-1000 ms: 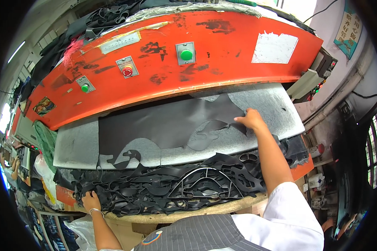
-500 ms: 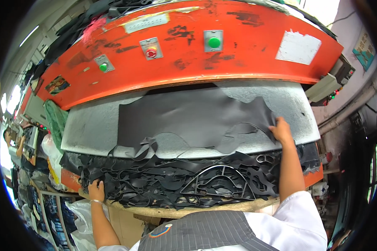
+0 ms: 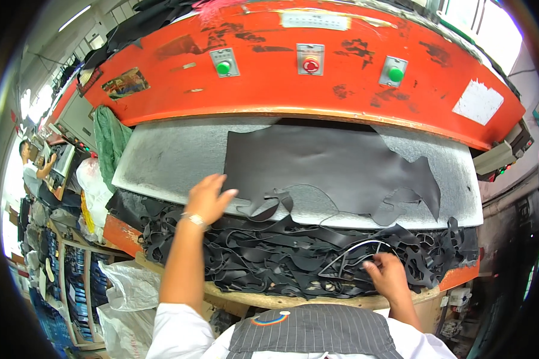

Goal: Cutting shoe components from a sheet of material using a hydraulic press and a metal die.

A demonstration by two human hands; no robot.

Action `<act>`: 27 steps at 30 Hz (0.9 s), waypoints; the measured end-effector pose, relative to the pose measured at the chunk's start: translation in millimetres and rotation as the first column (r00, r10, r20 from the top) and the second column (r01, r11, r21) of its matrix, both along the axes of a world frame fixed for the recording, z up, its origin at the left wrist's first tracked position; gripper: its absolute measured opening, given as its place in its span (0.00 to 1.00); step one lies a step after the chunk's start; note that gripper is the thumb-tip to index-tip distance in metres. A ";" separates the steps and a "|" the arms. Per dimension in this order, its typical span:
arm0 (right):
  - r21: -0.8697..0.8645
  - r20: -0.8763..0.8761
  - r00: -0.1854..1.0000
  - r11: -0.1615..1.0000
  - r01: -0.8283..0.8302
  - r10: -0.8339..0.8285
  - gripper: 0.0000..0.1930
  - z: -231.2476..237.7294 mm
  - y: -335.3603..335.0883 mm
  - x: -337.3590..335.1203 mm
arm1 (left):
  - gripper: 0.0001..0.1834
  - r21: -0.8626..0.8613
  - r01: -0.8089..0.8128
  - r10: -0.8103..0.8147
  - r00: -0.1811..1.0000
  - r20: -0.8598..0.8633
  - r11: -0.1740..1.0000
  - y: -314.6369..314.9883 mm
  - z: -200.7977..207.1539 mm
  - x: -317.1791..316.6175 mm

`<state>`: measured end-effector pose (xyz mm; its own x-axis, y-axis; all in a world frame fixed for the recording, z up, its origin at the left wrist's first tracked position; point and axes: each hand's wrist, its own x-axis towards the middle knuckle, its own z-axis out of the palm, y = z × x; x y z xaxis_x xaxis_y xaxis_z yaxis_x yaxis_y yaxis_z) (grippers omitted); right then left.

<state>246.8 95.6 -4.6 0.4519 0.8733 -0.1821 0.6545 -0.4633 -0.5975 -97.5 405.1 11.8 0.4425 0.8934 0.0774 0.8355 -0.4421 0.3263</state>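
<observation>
A dark brown-black leather-like sheet [image 3: 317, 161] lies on the grey pressing bed [image 3: 167, 152], its near edge cut into curves and loose strips. My left hand [image 3: 208, 198] is open, fingers spread, over the bed's near edge beside the sheet's left edge; I cannot tell whether it touches the sheet. Closer to me, a curved metal cutting die [image 3: 343, 263] with inner spokes rests on the heap of scraps. My right hand [image 3: 389, 276] has its thumb and fingers closed at the die's right part, which it partly hides.
Dark offcut strips [image 3: 263, 257] fill the ledge before the bed. Behind it rises an orange machine beam [image 3: 257, 90] with two green buttons and a red one. Plastic bags [image 3: 126, 287] hang at lower left; another person [image 3: 33, 170] works at far left.
My left hand has come up from the ledge's left end to the sheet's left edge. My right hand has let go of the sheet's right end and come down to the die. The view has shifted left.
</observation>
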 end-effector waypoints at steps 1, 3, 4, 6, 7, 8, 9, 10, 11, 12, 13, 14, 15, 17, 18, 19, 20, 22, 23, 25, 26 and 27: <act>-0.074 0.036 0.999 0.997 0.023 -0.020 0.23 -3.7 3.8 -12.6 | 0.33 -0.013 0.039 -0.040 0.998 -0.051 0.999 10.7 -21.9 14.6; -0.313 0.079 0.995 0.947 0.077 -0.054 0.26 2.1 24.4 -38.6 | 0.36 -0.131 0.122 -0.140 0.980 -0.142 0.984 10.6 -46.1 43.6; -0.323 0.099 0.993 0.942 0.092 -0.063 0.26 0.6 29.4 -44.6 | 0.37 -0.232 0.173 -0.213 0.963 -0.164 0.957 2.3 -54.3 58.5; -0.280 -0.037 0.969 0.933 0.226 -0.245 0.27 -7.1 33.9 -54.5 | 0.37 -0.161 0.472 -0.494 0.859 -0.136 0.867 -25.8 -70.6 60.9; -0.165 -0.195 0.897 0.915 0.369 -0.397 0.26 -19.7 28.6 -59.8 | 0.37 -0.144 0.595 -0.608 0.790 -0.075 0.791 -38.6 -79.0 55.1; -0.126 -0.281 0.802 0.849 0.513 -0.526 0.24 -42.3 17.4 -48.4 | 0.37 -0.110 0.712 -0.717 0.697 -0.007 0.693 -47.8 -85.9 51.8; -0.138 -0.428 0.689 0.796 0.589 -0.584 0.23 -43.2 19.5 -44.6 | 0.37 -0.083 0.747 -0.749 0.662 0.007 0.660 -54.7 -91.1 40.1; -0.159 -0.562 0.553 0.736 0.658 -0.616 0.22 -43.2 22.1 -41.9 | 0.37 -0.055 0.779 -0.779 0.626 0.022 0.625 -58.3 -96.1 29.6; -0.145 -0.670 0.475 0.728 0.670 -0.571 0.22 -46.8 25.6 -39.7 | 0.36 -0.023 0.788 -0.787 0.616 0.043 0.615 -58.0 -102.2 21.7; -0.191 -0.701 0.393 0.688 0.700 -0.595 0.26 -46.8 28.2 -39.3 | 0.35 0.028 0.785 -0.783 0.614 0.096 0.619 -58.0 -108.5 14.5; -0.254 -0.745 0.239 0.595 0.762 -0.623 0.28 -43.2 39.2 -43.9 | 0.35 0.014 0.789 -0.784 0.608 0.124 0.614 -55.3 -110.0 11.7; -0.320 -0.774 0.079 0.497 0.807 -0.628 0.31 -42.0 47.4 -48.7 | 0.34 0.000 0.793 -0.783 0.602 0.153 0.610 -52.7 -111.2 9.9; -0.312 -0.819 0.024 0.482 0.819 -0.573 0.34 -55.1 46.8 -43.9 | 0.34 0.002 0.801 -0.790 0.589 0.172 0.598 -47.7 -112.7 8.6; -0.312 -0.864 -0.024 0.498 0.809 -0.503 0.33 -59.5 53.9 -49.0 | 0.31 -0.057 0.824 -0.799 0.561 0.214 0.564 -36.4 -110.2 2.8; -0.319 -0.868 -0.046 0.485 0.814 -0.495 0.33 -60.9 55.9 -45.7 | 0.31 -0.054 0.829 -0.801 0.552 0.232 0.556 -32.8 -113.1 2.1; -0.315 -0.862 -0.038 0.474 0.822 -0.506 0.33 -64.5 57.0 -46.2 | 0.31 -0.090 0.843 -0.805 0.534 0.260 0.530 -29.6 -116.8 1.9; -0.330 -0.845 -0.083 0.393 0.858 -0.528 0.30 -69.7 61.8 -51.8 | 0.30 -0.131 0.854 -0.807 0.519 0.281 0.503 -26.3 -121.5 -0.9; -0.341 -0.825 -0.132 0.298 0.892 -0.549 0.27 -76.5 70.5 -57.3 | 0.28 -0.094 0.857 -0.800 0.508 0.320 0.507 -25.1 -127.1 -3.2; -0.273 -0.778 0.019 0.365 0.890 -0.628 0.25 -79.9 84.6 -60.5 | 0.27 -0.105 0.850 -0.793 0.520 0.318 0.516 -24.1 -126.8 -3.5; -0.164 -0.582 0.259 0.423 0.891 -0.771 0.22 -81.2 110.2 -65.1 | 0.26 -0.096 0.842 -0.775 0.529 0.346 0.531 -25.3 -125.7 4.9; -0.117 -0.447 0.335 0.426 0.897 -0.829 0.22 -83.5 124.9 -69.9 | 0.25 -0.100 0.831 -0.752 0.540 0.377 0.547 -24.1 -127.7 6.6; -0.138 -0.398 0.362 0.445 0.885 -0.843 0.24 -81.9 131.1 -73.7 | 0.24 -0.097 0.831 -0.747 0.538 0.391 0.548 -21.2 -130.0 4.0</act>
